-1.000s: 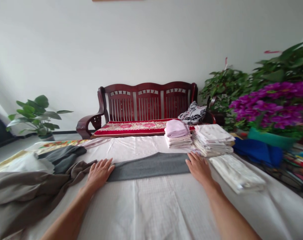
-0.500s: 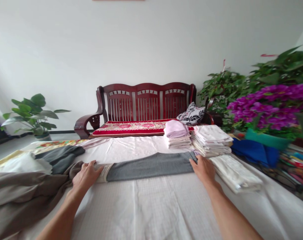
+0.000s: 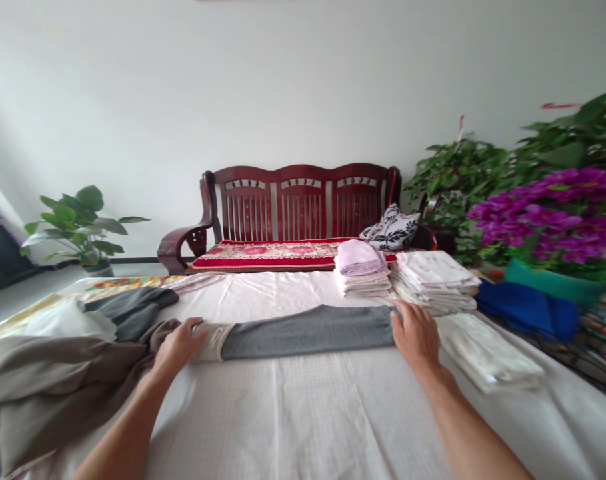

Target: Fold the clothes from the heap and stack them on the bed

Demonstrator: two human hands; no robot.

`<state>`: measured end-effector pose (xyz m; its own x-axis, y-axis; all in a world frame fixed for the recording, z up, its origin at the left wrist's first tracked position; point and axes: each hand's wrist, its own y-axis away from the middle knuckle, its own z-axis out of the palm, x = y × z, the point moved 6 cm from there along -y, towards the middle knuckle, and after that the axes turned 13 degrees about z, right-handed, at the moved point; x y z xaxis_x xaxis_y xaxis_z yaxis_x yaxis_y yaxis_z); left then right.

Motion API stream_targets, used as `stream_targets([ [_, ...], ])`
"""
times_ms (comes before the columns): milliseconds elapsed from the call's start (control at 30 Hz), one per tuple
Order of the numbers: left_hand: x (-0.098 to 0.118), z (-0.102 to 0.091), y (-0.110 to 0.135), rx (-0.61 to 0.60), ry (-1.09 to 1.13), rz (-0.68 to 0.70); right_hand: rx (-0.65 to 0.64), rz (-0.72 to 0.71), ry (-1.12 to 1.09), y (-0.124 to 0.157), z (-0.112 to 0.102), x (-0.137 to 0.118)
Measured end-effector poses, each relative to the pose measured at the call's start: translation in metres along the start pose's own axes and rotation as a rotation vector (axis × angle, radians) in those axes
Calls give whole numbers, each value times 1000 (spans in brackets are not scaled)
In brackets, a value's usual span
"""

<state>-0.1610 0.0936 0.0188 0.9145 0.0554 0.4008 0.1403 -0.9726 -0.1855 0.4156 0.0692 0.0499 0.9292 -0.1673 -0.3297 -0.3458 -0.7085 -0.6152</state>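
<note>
Grey long pants (image 3: 307, 333), folded lengthwise into a narrow strip, lie flat across a pale bedsheet (image 3: 313, 413). They have a light beige waistband (image 3: 215, 342) at the left end. My left hand (image 3: 180, 347) is closed on that waistband end, thumb and fingers at its edge. At the other end, my right hand (image 3: 417, 333) has its fingers curled over the leg hem, which it mostly hides. Beside my left forearm lies a crumpled brown garment (image 3: 67, 387). To the right of my right hand is a folded white garment (image 3: 493, 353).
Behind my right hand stand a stack of folded clothes with lilac on top (image 3: 360, 259) and a white folded stack (image 3: 435, 280). Dark grey (image 3: 133, 310) and white cloth (image 3: 67, 323) lie at left. Beyond are a wooden bench (image 3: 303, 207), potted plants (image 3: 83, 230) and purple flowers (image 3: 557, 210).
The view has turned slightly left, so everything sits farther right in the picture. My right hand has come farther over the hem end, covering it more. The pants stay stretched out flat.
</note>
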Motion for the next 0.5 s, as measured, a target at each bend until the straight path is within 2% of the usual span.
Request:
stream_targets([
  [67,-1,1,-2,49,108,23,-77,-136,-47,5,6,-13],
  [133,-1,1,-2,94,263,-9,-185,-196,-48,12,15,-21],
  [200,5,1,0,112,465,-57,-237,-183,-48,16,20,-26],
  [300,28,-3,4,127,745,-60,-235,-131,-173,20,19,-39],
  [367,52,-6,7,136,867,-7,-315,-52,-358,25,20,-51],
  [500,111,3,12,132,962,151,-755,282,-875,50,38,-83],
])
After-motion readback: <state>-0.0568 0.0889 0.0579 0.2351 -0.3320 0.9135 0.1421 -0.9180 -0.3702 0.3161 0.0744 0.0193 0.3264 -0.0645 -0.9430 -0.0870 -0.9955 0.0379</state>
